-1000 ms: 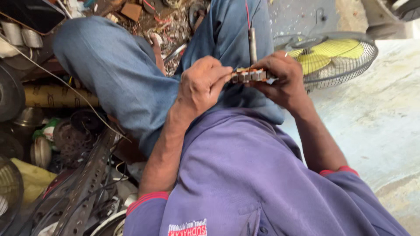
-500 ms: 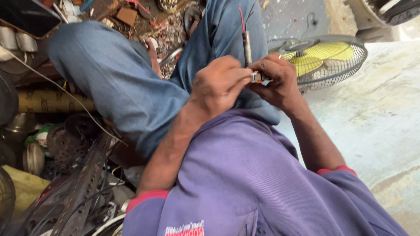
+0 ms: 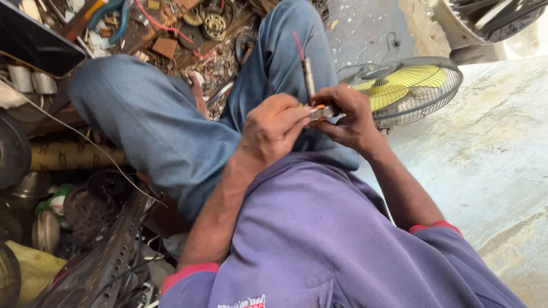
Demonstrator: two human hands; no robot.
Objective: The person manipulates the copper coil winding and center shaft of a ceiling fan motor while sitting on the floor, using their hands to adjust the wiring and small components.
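Observation:
My left hand (image 3: 273,126) and my right hand (image 3: 349,115) meet over my lap, both pinching a small metal part with orange copper winding (image 3: 321,112). A thin grey metal rod with a red tip (image 3: 307,73) sticks up from between the fingers; which hand grips it I cannot tell. Most of the small part is hidden by my fingers. My blue-jeaned knees (image 3: 154,122) and purple shirt (image 3: 319,239) fill the middle of the view.
A fan with yellow blades in a wire cage (image 3: 408,88) lies on the concrete floor (image 3: 496,154) just right of my hands. A heap of scrap metal, wires and motor parts (image 3: 85,228) crowds the left. More debris (image 3: 188,34) lies beyond my knees.
The hands have stayed together on the small part, with the left fingers shifting their hold; the rod now stands more upright. The view has shifted slightly.

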